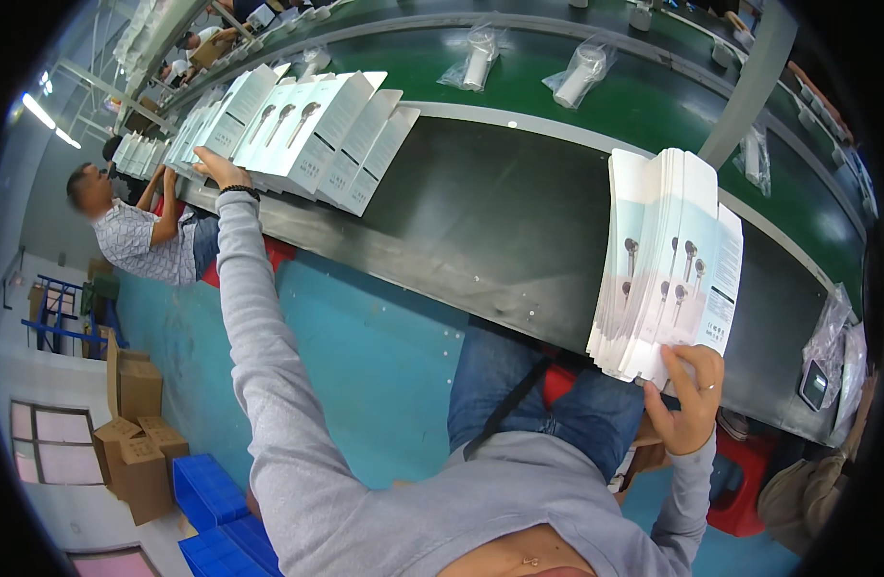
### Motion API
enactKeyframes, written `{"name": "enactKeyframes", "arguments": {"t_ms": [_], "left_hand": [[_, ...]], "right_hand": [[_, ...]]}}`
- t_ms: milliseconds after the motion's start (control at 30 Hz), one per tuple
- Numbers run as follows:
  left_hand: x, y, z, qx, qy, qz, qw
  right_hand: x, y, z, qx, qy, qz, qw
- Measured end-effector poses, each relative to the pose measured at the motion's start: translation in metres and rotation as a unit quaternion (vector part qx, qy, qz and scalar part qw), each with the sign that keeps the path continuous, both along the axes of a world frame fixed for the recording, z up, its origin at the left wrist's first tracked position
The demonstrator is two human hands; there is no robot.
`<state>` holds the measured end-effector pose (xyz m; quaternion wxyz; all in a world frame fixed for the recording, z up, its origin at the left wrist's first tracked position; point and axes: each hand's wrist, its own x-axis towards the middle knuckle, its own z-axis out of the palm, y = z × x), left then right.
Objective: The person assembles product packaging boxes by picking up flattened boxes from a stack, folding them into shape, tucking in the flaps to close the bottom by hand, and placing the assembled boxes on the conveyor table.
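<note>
- A factory hall, by its look an assembly or packing line.
- A long green conveyor belt (533, 62) carries white items in clear bags (581, 72), spaced apart.
- Beside it runs a dark workbench (500, 192), bearing a row of matching printed boxes (293, 125) and a stack of thin printed cartons (663, 260).
- A co-worker (149, 236) sits farther along the same bench; more people (206, 43) work beyond.
- Brown cardboard cartons (139, 471) and blue plastic crates (211, 495) stand on the blue-green floor (394, 337).
- A tube light (38, 111) glows overhead.
</note>
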<state>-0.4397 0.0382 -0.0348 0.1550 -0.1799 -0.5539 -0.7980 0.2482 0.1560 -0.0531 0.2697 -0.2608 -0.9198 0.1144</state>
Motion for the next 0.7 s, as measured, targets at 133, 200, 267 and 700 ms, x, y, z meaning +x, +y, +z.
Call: {"name": "enactKeyframes", "arguments": {"t_ms": [133,200,267,700], "left_hand": [[0.001,0.006,-0.001,0.003,-0.040,0.006,0.999],[-0.007,0.002,-0.004,0.000,-0.037,0.006,0.999],[-0.011,0.002,-0.004,-0.003,-0.035,0.004,0.999],[0.265,0.013,0.051,-0.268,0.478,-0.084,0.832]], "right_hand": [[-0.003,-0.005,0.000,0.010,0.004,0.001,1.000],[-0.004,-0.006,0.000,0.009,-0.001,0.004,1.000],[-0.005,-0.005,0.000,0.049,-0.002,0.025,0.998],[0.004,-0.006,0.060,0.221,0.510,0.025,0.831]]}}
